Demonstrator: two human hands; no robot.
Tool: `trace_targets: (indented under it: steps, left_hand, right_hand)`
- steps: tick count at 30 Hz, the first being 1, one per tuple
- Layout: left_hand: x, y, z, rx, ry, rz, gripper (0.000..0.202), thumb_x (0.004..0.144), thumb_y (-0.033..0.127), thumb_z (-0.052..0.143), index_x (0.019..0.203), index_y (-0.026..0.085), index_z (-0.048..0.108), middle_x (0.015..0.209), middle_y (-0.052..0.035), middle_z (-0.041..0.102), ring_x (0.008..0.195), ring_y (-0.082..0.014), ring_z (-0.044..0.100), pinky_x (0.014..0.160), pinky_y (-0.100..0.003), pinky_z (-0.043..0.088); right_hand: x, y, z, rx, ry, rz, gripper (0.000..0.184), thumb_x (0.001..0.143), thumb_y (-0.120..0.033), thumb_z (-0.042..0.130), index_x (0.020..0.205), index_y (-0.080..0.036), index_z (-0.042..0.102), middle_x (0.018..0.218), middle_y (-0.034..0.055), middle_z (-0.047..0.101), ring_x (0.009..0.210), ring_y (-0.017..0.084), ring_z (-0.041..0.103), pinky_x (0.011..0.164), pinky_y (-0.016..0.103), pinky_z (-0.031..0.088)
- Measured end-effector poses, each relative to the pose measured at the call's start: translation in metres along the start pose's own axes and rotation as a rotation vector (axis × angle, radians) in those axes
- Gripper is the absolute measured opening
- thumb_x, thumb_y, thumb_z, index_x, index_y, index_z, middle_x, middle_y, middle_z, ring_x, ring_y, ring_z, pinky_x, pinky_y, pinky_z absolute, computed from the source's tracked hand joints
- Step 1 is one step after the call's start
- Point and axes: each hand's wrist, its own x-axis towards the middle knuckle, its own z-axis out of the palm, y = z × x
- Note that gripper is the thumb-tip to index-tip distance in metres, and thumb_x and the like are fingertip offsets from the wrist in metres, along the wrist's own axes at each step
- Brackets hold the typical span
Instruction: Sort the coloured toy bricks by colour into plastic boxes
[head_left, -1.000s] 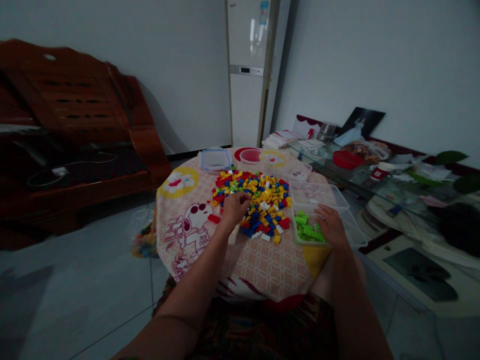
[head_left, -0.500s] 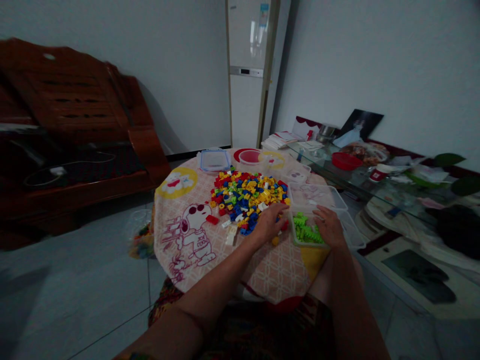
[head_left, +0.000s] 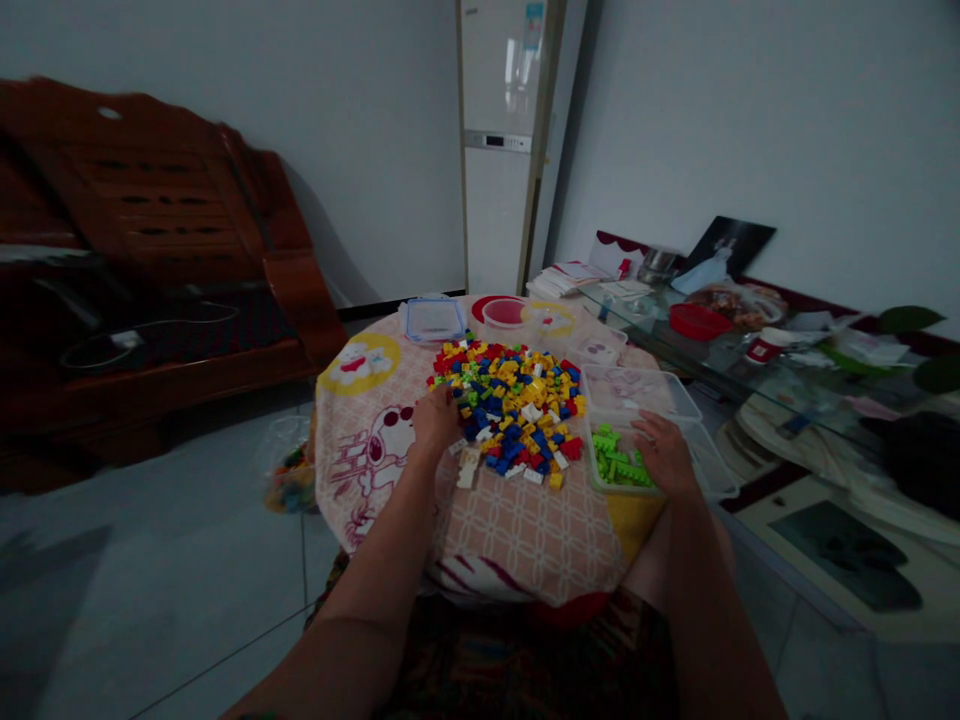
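Observation:
A heap of toy building bricks (head_left: 517, 400) in red, yellow, blue, green and white covers the middle of the round table. At its left edge is my left hand (head_left: 437, 422), fingers curled together and touching the bricks; what they pinch, if anything, is hidden. My right hand (head_left: 663, 450) rests at the right rim of a clear plastic box (head_left: 626, 488), its fingers apart and holding nothing. Bright green bricks (head_left: 619, 460) lie inside that box. A pale brick piece (head_left: 468, 467) lies on the cloth just right of my left wrist.
The patterned tablecloth (head_left: 517, 530) carries other clear boxes (head_left: 637, 390), a blue-rimmed lid (head_left: 435, 320) and a pink-looking round tub (head_left: 504, 314) at the back. A cluttered glass table (head_left: 660, 345) stands close at right. Left are a wooden bench (head_left: 165, 220) and a bag of bricks (head_left: 291, 480).
My left hand has moved left from the side near the green-brick box to the heap's left edge, baring the heap's front right. My right hand stays at the box.

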Motion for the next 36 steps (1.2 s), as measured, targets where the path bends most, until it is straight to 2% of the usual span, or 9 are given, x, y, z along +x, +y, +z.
trace_targets:
  steps: [4, 8, 12, 17, 24, 31, 36]
  left_hand:
    - [-0.002, 0.004, 0.008, 0.022, -0.016, 0.021, 0.043, 0.096, 0.021, 0.051, 0.138, 0.020, 0.063, 0.129, -0.0142, 0.072, 0.120, -0.0302, 0.067, 0.097, -0.039, 0.051]
    - [0.000, 0.001, 0.012, -0.079, -0.017, 0.010, 0.047, 0.093, 0.015, 0.053, 0.138, 0.022, 0.063, 0.129, -0.0090, 0.073, 0.122, -0.0263, 0.067, 0.099, -0.035, 0.051]
    - [0.002, 0.000, 0.010, -0.158, -0.024, -0.007, 0.050, 0.088, 0.011, 0.057, 0.136, 0.024, 0.064, 0.125, -0.0051, 0.076, 0.119, -0.0228, 0.069, 0.097, -0.032, 0.051]
    - [0.005, 0.004, 0.005, -0.140, -0.043, -0.044, 0.052, 0.087, 0.018, 0.066, 0.138, 0.025, 0.062, 0.124, -0.0054, 0.076, 0.121, -0.0256, 0.068, 0.094, -0.033, 0.051]
    - [0.001, 0.005, 0.002, -0.131, -0.017, -0.054, 0.042, 0.088, 0.021, 0.067, 0.129, 0.027, 0.068, 0.113, -0.0038, 0.079, 0.115, -0.0260, 0.070, 0.087, -0.032, 0.053]
    - [0.001, 0.004, 0.000, -0.220, -0.063, 0.069, 0.029, 0.085, 0.015, 0.066, 0.111, 0.025, 0.075, 0.107, 0.0000, 0.081, 0.103, -0.0184, 0.073, 0.087, -0.026, 0.052]
    - [0.000, 0.013, -0.007, -0.320, 0.024, 0.082, 0.025, 0.085, 0.015, 0.066, 0.106, 0.021, 0.077, 0.102, -0.0018, 0.081, 0.096, -0.0185, 0.074, 0.088, -0.028, 0.055]
  right_hand:
    - [0.000, 0.001, 0.000, -0.003, -0.013, -0.009, 0.028, 0.091, -0.035, 0.053, 0.098, -0.022, 0.077, 0.121, 0.0148, 0.073, 0.116, 0.032, 0.065, 0.105, 0.055, 0.050]
    - [-0.001, 0.001, 0.000, -0.024, -0.016, -0.021, 0.029, 0.093, -0.035, 0.051, 0.099, -0.021, 0.076, 0.122, 0.0147, 0.073, 0.117, 0.031, 0.064, 0.106, 0.056, 0.050]
    - [0.000, -0.001, -0.001, -0.036, -0.004, -0.025, 0.028, 0.092, -0.034, 0.051, 0.098, -0.022, 0.076, 0.121, 0.0144, 0.073, 0.116, 0.031, 0.065, 0.104, 0.055, 0.051]
    - [0.002, -0.001, -0.004, -0.035, -0.023, -0.017, 0.026, 0.090, -0.032, 0.053, 0.096, -0.022, 0.076, 0.119, 0.0146, 0.074, 0.113, 0.032, 0.066, 0.103, 0.056, 0.052]
    - [0.002, -0.002, -0.003, -0.020, -0.015, -0.015, 0.027, 0.091, -0.034, 0.052, 0.096, -0.023, 0.076, 0.119, 0.0142, 0.074, 0.114, 0.031, 0.066, 0.104, 0.055, 0.051]
    - [0.002, -0.001, -0.002, -0.021, 0.001, -0.022, 0.025, 0.089, -0.033, 0.054, 0.096, -0.024, 0.075, 0.119, 0.0129, 0.074, 0.113, 0.029, 0.066, 0.104, 0.052, 0.052]
    - [0.002, -0.003, -0.003, -0.026, -0.016, 0.009, 0.026, 0.090, -0.037, 0.052, 0.095, -0.024, 0.075, 0.118, 0.0128, 0.074, 0.114, 0.030, 0.066, 0.104, 0.053, 0.051]
